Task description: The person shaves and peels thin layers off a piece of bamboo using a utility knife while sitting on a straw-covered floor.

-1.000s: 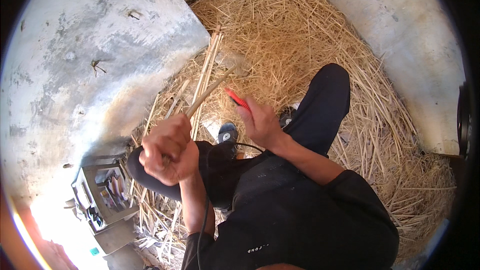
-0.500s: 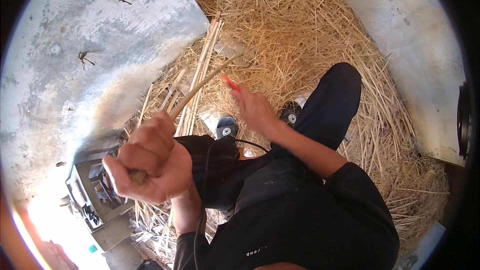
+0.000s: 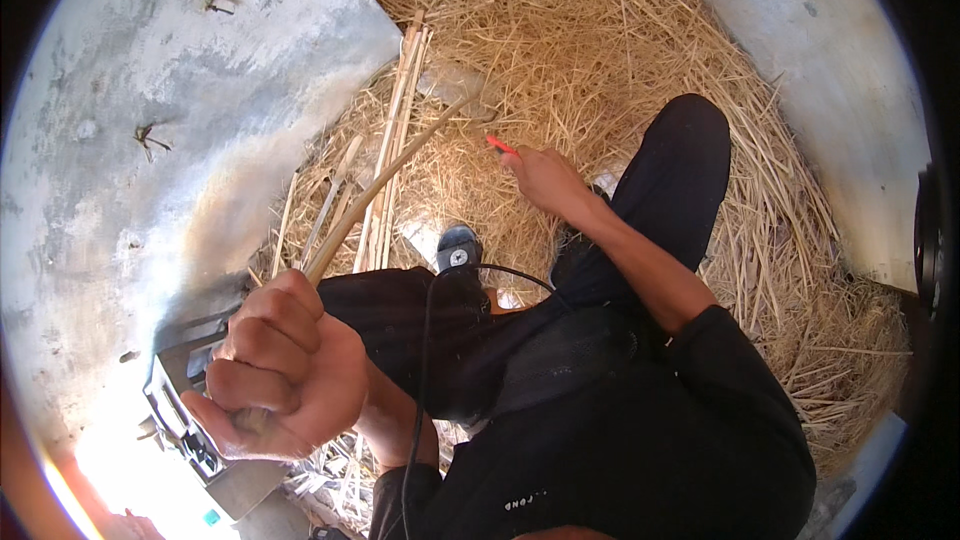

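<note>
My left hand (image 3: 285, 370) is raised at the lower left with its fingers wrapped round a long, thin wooden stick (image 3: 375, 185). The stick slants away to the upper right, and its far end reaches over the straw. My right hand (image 3: 548, 180), out over my legs, is closed on a small tool with a red part (image 3: 502, 145). Most of that tool is hidden in the fist, so its kind does not show. A gap separates the red part from the stick.
Straw (image 3: 570, 50) covers the floor, with a bundle of pale split strips (image 3: 400, 130) lying left of centre. Weathered walls (image 3: 230, 70) stand on both sides. A grey, box-like frame (image 3: 180, 410) is at the lower left. A black cable (image 3: 428, 330) hangs across my lap.
My right hand has moved right and away from the stick with the red tool. My left hand has shifted slightly down and left, carrying the stick.
</note>
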Demonstrator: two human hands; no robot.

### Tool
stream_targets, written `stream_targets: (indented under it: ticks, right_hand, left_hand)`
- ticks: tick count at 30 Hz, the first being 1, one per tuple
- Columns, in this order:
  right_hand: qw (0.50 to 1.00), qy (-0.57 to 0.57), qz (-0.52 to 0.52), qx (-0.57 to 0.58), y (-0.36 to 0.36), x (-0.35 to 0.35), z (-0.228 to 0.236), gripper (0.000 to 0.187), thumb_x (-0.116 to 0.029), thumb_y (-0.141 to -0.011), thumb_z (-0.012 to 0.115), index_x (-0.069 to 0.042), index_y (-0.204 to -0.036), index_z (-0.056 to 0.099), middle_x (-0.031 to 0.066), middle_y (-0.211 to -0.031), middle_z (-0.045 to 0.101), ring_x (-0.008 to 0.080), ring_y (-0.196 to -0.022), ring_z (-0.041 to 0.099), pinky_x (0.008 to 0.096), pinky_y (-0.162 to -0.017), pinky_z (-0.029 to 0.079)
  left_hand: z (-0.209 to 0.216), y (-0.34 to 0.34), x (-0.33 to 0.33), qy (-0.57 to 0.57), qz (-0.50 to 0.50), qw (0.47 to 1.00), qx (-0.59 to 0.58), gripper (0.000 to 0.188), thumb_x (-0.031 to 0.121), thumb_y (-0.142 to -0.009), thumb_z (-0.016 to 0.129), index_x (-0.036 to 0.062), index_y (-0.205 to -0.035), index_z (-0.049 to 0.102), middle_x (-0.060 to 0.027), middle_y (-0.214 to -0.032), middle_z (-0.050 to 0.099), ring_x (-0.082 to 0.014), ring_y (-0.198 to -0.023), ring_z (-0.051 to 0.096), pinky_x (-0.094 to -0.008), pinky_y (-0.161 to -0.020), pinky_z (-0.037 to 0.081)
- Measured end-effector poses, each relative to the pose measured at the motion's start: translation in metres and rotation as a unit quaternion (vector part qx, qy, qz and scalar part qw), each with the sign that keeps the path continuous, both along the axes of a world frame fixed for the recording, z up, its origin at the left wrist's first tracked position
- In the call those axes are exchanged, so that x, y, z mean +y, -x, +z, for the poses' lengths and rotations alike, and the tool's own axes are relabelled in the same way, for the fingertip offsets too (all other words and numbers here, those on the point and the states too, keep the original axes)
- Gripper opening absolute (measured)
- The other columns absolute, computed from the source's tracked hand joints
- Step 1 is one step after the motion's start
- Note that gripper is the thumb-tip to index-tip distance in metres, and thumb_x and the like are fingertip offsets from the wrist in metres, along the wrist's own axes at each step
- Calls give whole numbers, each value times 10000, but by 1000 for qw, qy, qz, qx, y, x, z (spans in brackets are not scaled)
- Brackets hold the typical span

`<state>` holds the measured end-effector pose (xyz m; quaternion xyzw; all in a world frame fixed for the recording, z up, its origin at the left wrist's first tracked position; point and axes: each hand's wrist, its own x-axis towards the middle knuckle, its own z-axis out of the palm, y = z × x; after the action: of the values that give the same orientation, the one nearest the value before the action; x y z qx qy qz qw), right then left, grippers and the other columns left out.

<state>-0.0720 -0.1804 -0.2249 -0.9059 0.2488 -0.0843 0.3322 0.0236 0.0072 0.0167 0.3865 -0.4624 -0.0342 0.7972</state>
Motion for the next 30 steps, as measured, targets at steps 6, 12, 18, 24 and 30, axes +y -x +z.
stream_targets:
  ticks: [6,12,18,24,30]
  right_hand:
    - [975,-128,-16,-179,7,51,100,304,-272,-964,427,15,-909,511,250,-616,535,418,-566,541,496,-519,380]
    - [999,4,-44,-13,-5,14,-34,369,-312,-966,408,34,-988,535,242,-658,569,382,-594,578,470,-552,408]
    - [959,-156,-19,-235,-12,58,94,348,-289,-966,406,35,-934,528,221,-593,512,353,-536,543,432,-521,392]
    - [989,114,-19,-92,-19,-1,-46,241,-208,-949,441,6,-1013,532,227,-611,559,392,-550,574,457,-507,404]
    - [958,-170,-23,-230,-9,50,87,306,-247,-968,380,16,-936,531,201,-600,516,377,-558,545,448,-518,376]
  left_hand:
    - [-3,12,1,11,-53,999,2,451,329,-935,236,158,-520,279,21,-448,196,-111,-432,108,-304,-459,150]
    - [4,10,-4,42,-13,998,51,463,327,-932,264,140,-508,244,16,-428,171,-105,-431,99,-297,-444,140]
    - [-3,0,8,55,-20,997,52,481,353,-947,249,130,-521,262,5,-424,178,-113,-418,100,-297,-435,150]
    - [-3,6,-6,67,-5,994,81,463,308,-949,273,149,-514,248,34,-434,168,-92,-425,85,-289,-434,119]
    - [-6,18,11,55,31,998,29,533,338,-964,243,120,-480,297,10,-382,240,-102,-335,146,-267,-372,171]
